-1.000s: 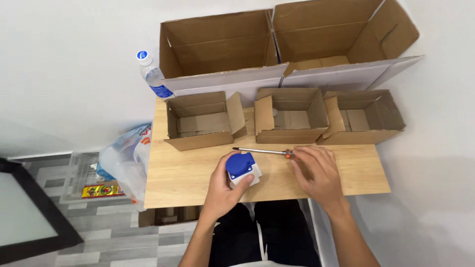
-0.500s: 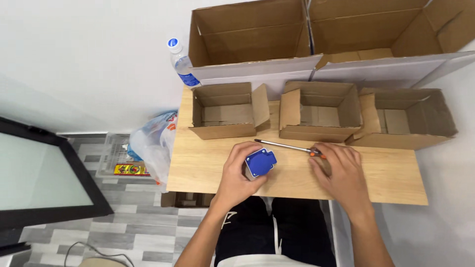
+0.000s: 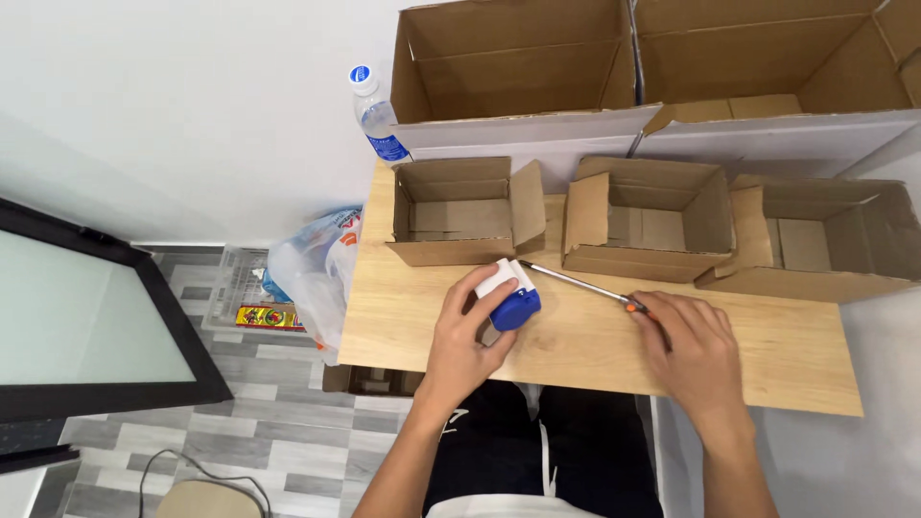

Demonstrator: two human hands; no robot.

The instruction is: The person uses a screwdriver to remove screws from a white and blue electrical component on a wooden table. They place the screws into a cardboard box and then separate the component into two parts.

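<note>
Head view, looking down on a light wooden tabletop (image 3: pixel 576 355).

Left hand (image 3: pixel 460 336): closed around a small white-and-blue plastic block (image 3: pixel 508 293), white end up toward the boxes, blue rounded end toward the person. Thumb on the near right side, fingers wrapped over the left side. Block rests at or just above the tabletop; cannot tell which. It sits at the front of the grip, sticking out past the fingertips, just in front of the left small open cardboard box (image 3: pixel 460 211).

Right hand (image 3: pixel 691 350): palm down, fingers loosely curled over the handle end of a long thin screwdriver with a silver metal shaft and orange handle (image 3: pixel 585 286). Handle mostly hidden under the fingers; only a bit of orange shows at the knuckles. How tight the hold is, cannot tell. Shaft runs up and left across the table, its tip ending just beside the white end of the block, touching or nearly so.

Around: middle small open cardboard box (image 3: pixel 652 225) and right small open cardboard box (image 3: pixel 815 245) in a row behind the hands. Two large open cardboard cartons (image 3: pixel 537 125) behind those. Clear plastic bottle with blue cap (image 3: pixel 376 120) at the table's far left corner. Plastic bag (image 3: pixel 312 278) hanging off the left edge. Grey tiled floor (image 3: pixel 240 441) below.
</note>
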